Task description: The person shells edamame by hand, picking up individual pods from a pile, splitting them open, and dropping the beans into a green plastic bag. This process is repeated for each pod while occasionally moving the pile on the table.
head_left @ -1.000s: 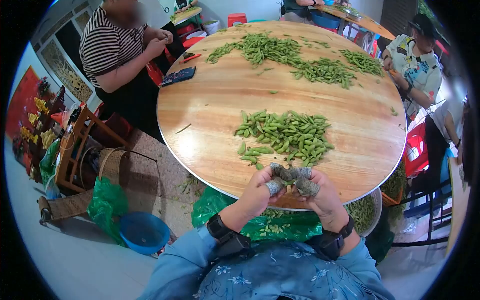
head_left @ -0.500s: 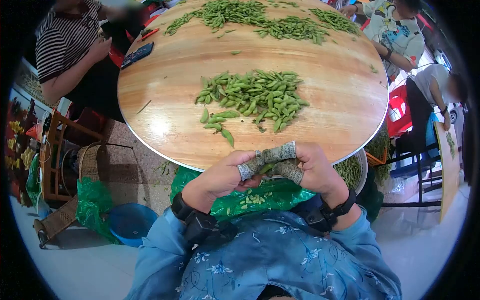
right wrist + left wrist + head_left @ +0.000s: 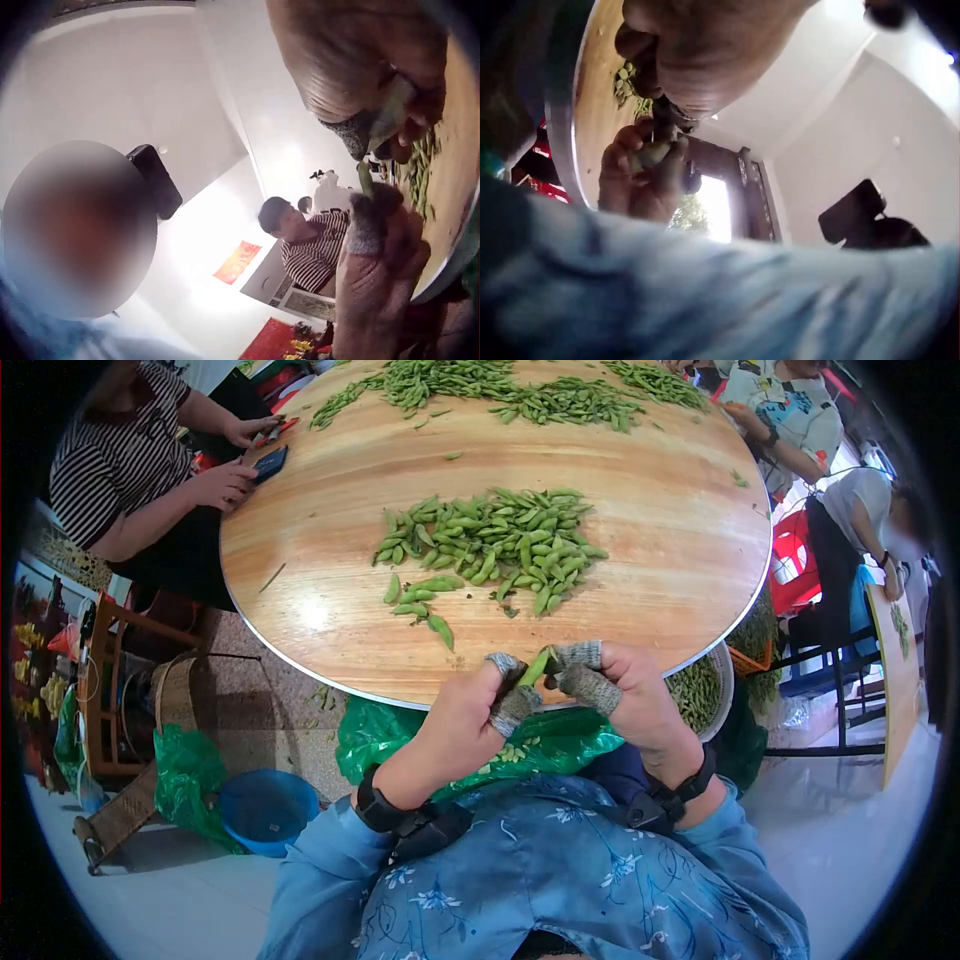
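Close over the near table edge, my left hand [image 3: 455, 710] pinches a green soybean pod [image 3: 537, 667] between thumb and forefinger. Grey knit sleeves cover those fingers [image 3: 514, 708]. My right hand [image 3: 640, 695], with similar sleeves, has its thumb and forefinger curled at the pod's upper end. In the right wrist view the pod [image 3: 365, 178] stands up from the left fingers toward the right fingertips. Beyond the hands, a heap of soybean pods [image 3: 490, 540] lies on the round wooden table [image 3: 350, 540], with several loose pods at its near left.
Under the table edge hangs a green plastic bag [image 3: 375, 740] with shelled beans [image 3: 510, 753] on it. A basket of pods [image 3: 695, 695] stands to the right, a blue basin [image 3: 268, 810] on the left floor. More pods [image 3: 570, 402] lie across the table; other people sit around it.
The head view has tilted down and shifted. My hands have turned, bringing the pod upright into view between the fingertips. The person at left has lowered their hands to the table edge.
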